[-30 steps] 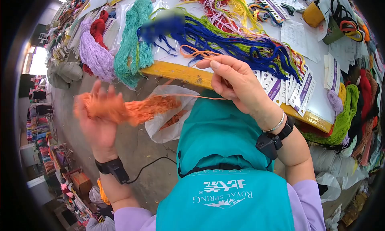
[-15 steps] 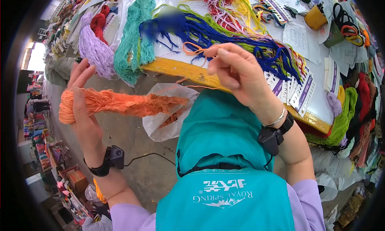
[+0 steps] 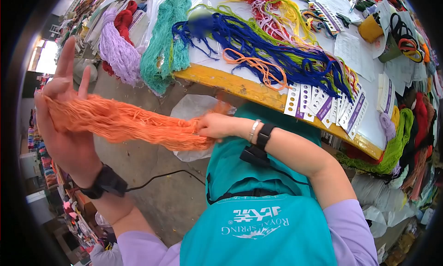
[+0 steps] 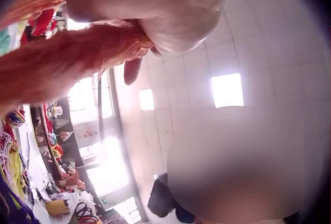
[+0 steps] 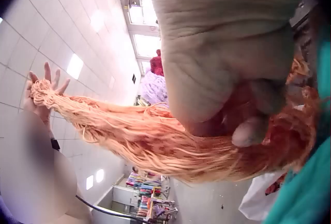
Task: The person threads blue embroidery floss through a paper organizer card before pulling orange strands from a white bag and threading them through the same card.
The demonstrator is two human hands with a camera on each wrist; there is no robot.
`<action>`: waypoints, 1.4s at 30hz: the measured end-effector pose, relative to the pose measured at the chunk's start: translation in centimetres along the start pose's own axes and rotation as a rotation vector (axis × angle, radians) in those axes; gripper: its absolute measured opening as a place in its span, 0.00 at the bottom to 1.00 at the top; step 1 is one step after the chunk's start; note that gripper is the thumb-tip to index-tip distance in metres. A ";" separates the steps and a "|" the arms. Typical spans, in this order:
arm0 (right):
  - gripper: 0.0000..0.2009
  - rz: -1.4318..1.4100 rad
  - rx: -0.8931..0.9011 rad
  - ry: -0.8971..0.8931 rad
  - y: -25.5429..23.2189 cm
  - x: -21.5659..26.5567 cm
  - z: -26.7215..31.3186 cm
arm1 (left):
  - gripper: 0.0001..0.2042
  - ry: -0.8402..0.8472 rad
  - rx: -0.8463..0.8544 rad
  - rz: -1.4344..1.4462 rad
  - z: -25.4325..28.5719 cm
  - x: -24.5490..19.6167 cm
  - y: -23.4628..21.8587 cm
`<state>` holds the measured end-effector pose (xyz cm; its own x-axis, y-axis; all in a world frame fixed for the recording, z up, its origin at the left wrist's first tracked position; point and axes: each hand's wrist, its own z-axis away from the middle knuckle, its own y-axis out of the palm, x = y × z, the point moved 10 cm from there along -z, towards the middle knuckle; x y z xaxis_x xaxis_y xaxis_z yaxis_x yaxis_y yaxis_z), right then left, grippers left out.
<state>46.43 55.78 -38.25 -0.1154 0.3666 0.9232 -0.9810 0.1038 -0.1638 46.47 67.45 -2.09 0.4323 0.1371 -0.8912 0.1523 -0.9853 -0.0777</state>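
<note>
A long skein of orange yarn (image 3: 134, 121) is stretched between both hands, out in front of the body. Its far loop hangs over the left hand (image 3: 69, 143), whose fingers are spread and extended upward. Around the skein's other end the right hand (image 3: 218, 126) curls its fingers, near the apron; the right wrist view shows the thumb and fingers closed about the yarn (image 5: 155, 141). Loose tail strands stick out past that grip. A few cut orange strands (image 3: 265, 67) lie at the table edge, over blue yarn (image 3: 277, 49).
The white table (image 3: 207, 67) has a yellow edge. On it are teal yarn (image 3: 166, 40), lilac yarn (image 3: 120, 53), punched cards (image 3: 355, 111) and a holder with scissors (image 3: 401, 44). A white plastic bag (image 3: 191, 107) sits behind the skein. A black cable (image 3: 161, 176) runs from the left wrist.
The right hand has let go of the thin orange strands at the table and come down to grip the skein's tail. The left hand has moved outward, drawing the skein taut.
</note>
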 end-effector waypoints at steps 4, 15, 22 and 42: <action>0.12 -0.066 -0.215 -0.092 -0.7 -5.1 -0.1 | 0.14 -0.209 -0.082 0.475 0.3 2.6 -2.3; 0.13 -0.513 -0.621 0.039 -6.0 -4.8 3.7 | 0.16 -0.480 -0.100 1.439 4.2 5.6 5.4; 0.13 -0.426 -0.253 -0.240 0.0 3.8 -2.2 | 0.20 -0.565 0.202 1.501 3.7 3.5 11.3; 0.12 0.144 -0.345 0.256 -2.2 -9.2 0.4 | 0.23 0.440 -0.571 -0.905 7.3 -3.7 -12.1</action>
<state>49.54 51.79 -46.19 -0.1623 0.6120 0.7740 -0.8434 0.3211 -0.4307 36.53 78.11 -1.12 0.2151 0.9035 -0.3708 0.8951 -0.3342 -0.2950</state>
